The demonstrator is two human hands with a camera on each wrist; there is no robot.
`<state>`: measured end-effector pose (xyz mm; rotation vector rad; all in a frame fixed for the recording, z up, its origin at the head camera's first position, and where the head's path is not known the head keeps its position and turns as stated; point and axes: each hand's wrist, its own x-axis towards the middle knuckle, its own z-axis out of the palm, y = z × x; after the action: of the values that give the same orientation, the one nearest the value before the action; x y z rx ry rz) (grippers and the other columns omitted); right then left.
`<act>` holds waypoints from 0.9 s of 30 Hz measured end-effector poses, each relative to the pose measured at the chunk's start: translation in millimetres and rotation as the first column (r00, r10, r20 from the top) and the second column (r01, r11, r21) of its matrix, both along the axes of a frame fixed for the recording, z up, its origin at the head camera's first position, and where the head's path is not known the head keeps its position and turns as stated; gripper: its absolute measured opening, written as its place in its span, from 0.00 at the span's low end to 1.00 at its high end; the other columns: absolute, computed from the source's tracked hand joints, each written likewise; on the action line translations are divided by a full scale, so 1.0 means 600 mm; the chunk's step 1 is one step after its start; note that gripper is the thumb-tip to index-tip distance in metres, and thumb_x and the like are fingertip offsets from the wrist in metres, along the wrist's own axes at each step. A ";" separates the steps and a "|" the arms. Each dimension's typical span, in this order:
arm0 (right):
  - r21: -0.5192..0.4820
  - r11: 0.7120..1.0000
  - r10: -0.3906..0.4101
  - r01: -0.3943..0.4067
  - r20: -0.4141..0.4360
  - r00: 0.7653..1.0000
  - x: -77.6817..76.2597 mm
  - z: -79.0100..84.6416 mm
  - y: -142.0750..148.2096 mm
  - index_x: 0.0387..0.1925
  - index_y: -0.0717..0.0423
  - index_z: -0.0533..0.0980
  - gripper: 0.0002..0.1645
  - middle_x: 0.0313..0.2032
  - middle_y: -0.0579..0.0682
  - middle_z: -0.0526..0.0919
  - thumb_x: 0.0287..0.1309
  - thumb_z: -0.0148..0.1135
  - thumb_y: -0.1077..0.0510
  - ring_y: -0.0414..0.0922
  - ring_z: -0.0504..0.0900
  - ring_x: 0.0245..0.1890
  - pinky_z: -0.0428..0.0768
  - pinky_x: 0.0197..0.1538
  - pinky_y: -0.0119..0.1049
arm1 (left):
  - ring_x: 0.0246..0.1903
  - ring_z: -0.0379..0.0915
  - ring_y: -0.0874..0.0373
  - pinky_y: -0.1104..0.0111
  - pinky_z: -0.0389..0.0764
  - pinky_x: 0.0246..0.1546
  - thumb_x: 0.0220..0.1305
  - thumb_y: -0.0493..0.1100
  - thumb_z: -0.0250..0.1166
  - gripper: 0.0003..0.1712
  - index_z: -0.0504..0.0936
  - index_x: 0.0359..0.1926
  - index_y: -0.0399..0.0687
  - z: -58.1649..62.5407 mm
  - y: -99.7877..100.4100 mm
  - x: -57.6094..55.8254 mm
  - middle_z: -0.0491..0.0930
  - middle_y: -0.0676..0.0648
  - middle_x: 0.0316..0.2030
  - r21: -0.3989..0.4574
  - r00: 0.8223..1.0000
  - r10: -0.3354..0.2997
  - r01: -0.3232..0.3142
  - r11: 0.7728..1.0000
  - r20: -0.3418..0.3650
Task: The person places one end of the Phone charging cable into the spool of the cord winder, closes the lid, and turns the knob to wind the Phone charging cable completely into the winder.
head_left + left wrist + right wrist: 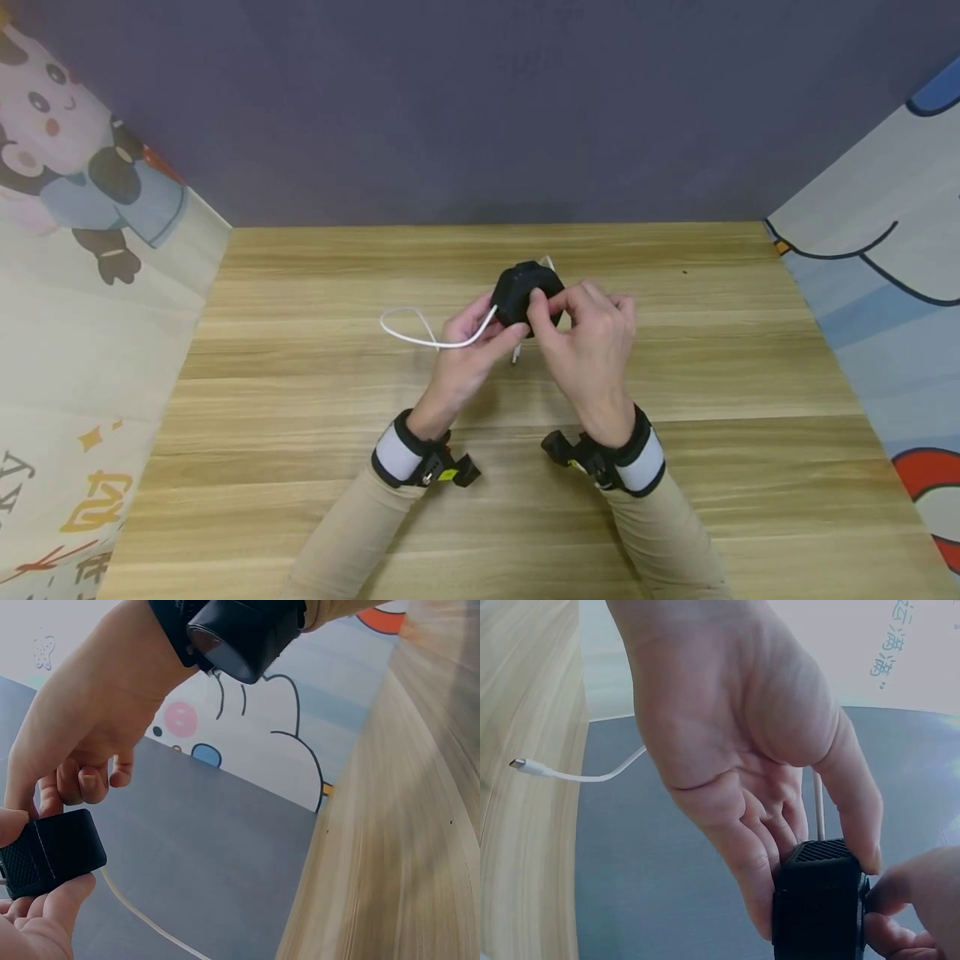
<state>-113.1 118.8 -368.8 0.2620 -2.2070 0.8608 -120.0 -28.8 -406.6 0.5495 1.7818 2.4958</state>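
Observation:
Both hands hold a black octagonal cable case (pixel 517 287) up over the table. My left hand (pixel 468 350) grips it by the edges, with the thumb along the near side. Pinched fingers of my right hand (pixel 592 342) are at a small raised part on its face, mostly hidden by the fingertips. Ribbed texture shows on a side of the case (pixel 817 907) in the right wrist view. A white charging cable (pixel 408 337) comes out of the case and loops left over my left wrist side. Its metal plug (pixel 529 766) hangs free.
A wood-grain table (pixel 300 500) lies below, with a dark grey wall panel (pixel 480 117) behind it. Cartoon-printed panels (pixel 67 333) stand at both sides. Each wrist wears a strapped camera (pixel 427 462).

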 end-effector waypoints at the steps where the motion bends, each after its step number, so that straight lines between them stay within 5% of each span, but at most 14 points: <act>1: -0.005 1.000 -0.001 0.001 0.005 1.000 0.000 0.000 0.000 0.18 0.59 0.78 0.20 0.16 0.51 0.75 0.64 0.66 0.54 0.47 0.68 0.17 0.64 0.39 0.50 | 0.47 0.83 0.63 0.75 0.84 0.43 0.66 0.26 0.63 0.28 0.72 0.67 0.26 0.000 0.000 0.000 0.79 0.26 0.57 -0.001 1.000 0.003 -0.003 1.000 -0.003; 14: -0.063 0.998 0.009 -0.005 0.068 0.998 -0.001 -0.002 0.000 0.16 0.61 0.77 0.19 0.14 0.52 0.72 0.63 0.63 0.61 0.46 0.66 0.17 0.61 0.37 0.42 | 0.53 0.82 0.59 0.71 0.84 0.53 0.64 0.24 0.64 0.30 0.71 0.67 0.23 -0.008 0.007 0.002 0.77 0.25 0.60 0.055 1.000 -0.022 0.023 0.998 -0.008; 23: -0.176 0.980 0.107 -0.097 0.048 0.993 -0.006 -0.004 0.002 0.14 0.61 0.75 0.20 0.12 0.48 0.67 0.62 0.63 0.67 0.41 0.61 0.13 0.54 0.20 0.29 | 0.49 0.83 0.62 0.73 0.85 0.49 0.63 0.25 0.65 0.30 0.72 0.66 0.25 -0.009 0.011 0.002 0.79 0.24 0.57 0.039 1.000 0.021 -0.021 0.999 -0.001; 27: -0.161 0.982 0.108 -0.099 0.053 0.993 -0.007 -0.005 0.001 0.15 0.61 0.75 0.19 0.13 0.48 0.67 0.62 0.63 0.65 0.41 0.61 0.14 0.56 0.25 0.30 | 0.47 0.83 0.63 0.74 0.85 0.47 0.64 0.26 0.65 0.29 0.73 0.66 0.26 -0.011 0.009 0.001 0.80 0.25 0.56 0.031 1.000 0.030 -0.031 0.999 0.006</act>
<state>-117.4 119.6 -371.5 0.2788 -2.1826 1.1088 -119.3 -23.3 -413.1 0.5205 1.7662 2.5463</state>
